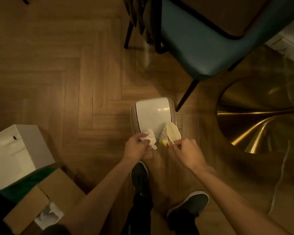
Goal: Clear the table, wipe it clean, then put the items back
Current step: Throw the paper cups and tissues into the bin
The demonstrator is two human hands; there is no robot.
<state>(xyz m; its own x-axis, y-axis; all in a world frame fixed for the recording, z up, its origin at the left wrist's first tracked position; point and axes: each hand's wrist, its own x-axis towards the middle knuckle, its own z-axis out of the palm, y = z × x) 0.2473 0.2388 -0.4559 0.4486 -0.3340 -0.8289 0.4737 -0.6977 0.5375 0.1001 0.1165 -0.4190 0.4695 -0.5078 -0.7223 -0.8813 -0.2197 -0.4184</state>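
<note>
Holding a crumpled tissue (150, 139) in its curled fingers, your left hand (136, 147) is near your right hand (188, 153), which pinches the rim of a paper cup (173, 135). The cup is tilted on its side over the near edge of a white bin (152, 112) on the wooden floor (58, 73). A blue chair (210, 41) stands behind the bin, and a cardboard box (58, 184) lies at your left.

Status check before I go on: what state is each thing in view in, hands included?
White lidded waste bin: upright on the floor, lid closed.
Printed paper cup: tilted above the bin, looks empty.
Crumpled white tissue: bunched up, held.
Left hand: grips the tissue.
Right hand: pinches the cup's rim.
</note>
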